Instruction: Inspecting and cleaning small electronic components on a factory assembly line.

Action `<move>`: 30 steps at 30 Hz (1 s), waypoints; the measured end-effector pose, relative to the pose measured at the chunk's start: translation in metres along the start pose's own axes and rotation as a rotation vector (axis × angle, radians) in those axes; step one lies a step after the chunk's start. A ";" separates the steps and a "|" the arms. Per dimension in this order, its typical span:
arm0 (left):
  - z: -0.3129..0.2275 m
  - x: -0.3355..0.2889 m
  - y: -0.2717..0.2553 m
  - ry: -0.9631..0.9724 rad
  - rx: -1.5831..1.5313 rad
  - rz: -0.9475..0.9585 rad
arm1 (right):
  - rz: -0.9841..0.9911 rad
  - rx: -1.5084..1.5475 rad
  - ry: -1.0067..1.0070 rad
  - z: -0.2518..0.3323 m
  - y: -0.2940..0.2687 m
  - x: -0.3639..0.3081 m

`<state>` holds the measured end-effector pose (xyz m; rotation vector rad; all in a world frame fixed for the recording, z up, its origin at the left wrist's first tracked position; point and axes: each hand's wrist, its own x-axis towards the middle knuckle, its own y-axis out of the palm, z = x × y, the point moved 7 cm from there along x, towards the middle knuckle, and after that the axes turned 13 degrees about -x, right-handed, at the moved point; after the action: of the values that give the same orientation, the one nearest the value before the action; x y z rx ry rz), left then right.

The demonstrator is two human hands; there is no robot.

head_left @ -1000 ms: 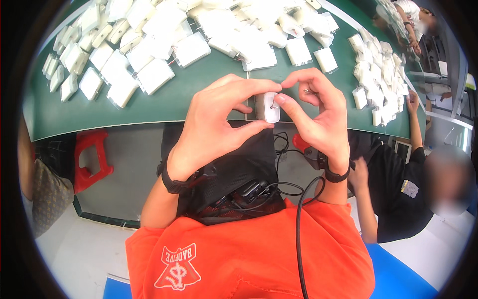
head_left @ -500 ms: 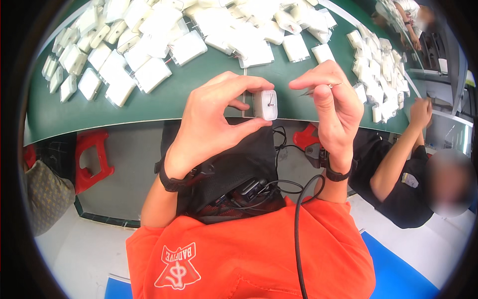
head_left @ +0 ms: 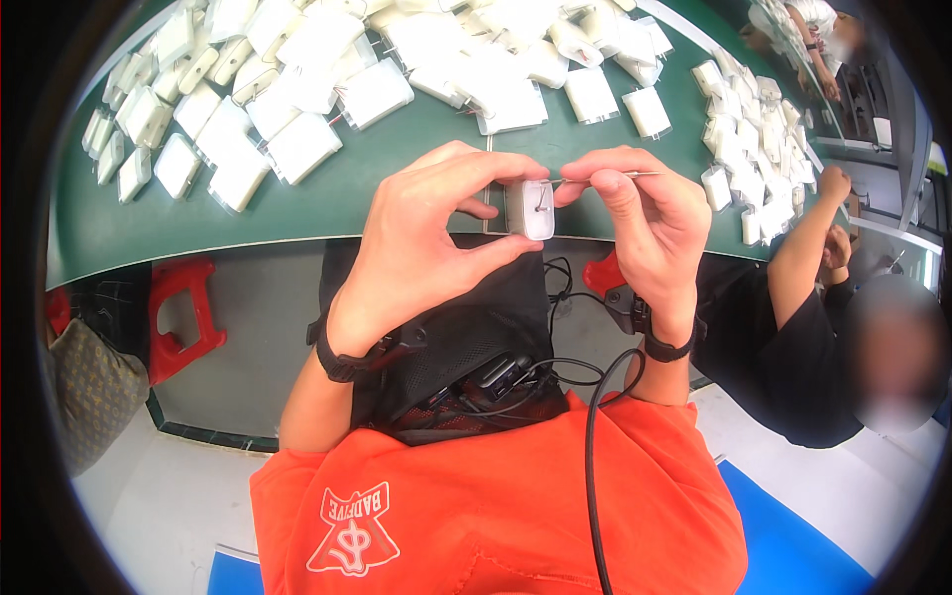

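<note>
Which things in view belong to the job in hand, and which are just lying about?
Job in hand:
white block, in the left hand
thin metal tool, in the right hand
loose white blocks, probably

Just about:
red stool at left
black cable

left: red stool (head_left: 203,307), patterned cloth (head_left: 94,392) just beside it | right: co-worker (head_left: 793,382) in black | far right: person (head_left: 817,22) in white | near right: blue mat (head_left: 783,531), pale floor (head_left: 749,451)

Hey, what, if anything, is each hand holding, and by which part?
The left hand holds a white block by two opposite sides. The right hand pinches a thin metal rod partway along its length.
</note>
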<state>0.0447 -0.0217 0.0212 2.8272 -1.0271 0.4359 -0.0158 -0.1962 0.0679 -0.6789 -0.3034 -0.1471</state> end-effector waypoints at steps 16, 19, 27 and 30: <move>-0.002 0.001 -0.001 0.009 0.007 0.004 | 0.027 -0.177 -0.155 0.016 0.001 0.007; -0.001 -0.001 0.000 0.011 0.007 -0.005 | 0.054 -0.240 -0.185 0.027 0.003 0.012; 0.003 -0.003 0.000 -0.046 0.033 -0.020 | 0.144 -0.224 0.187 0.002 0.012 0.028; 0.004 -0.001 0.004 -0.111 0.043 -0.013 | 0.036 -0.156 0.044 0.008 0.010 0.034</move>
<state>0.0422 -0.0254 0.0175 2.9240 -1.0299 0.3067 0.0167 -0.1848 0.0787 -0.8339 -0.2392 -0.1517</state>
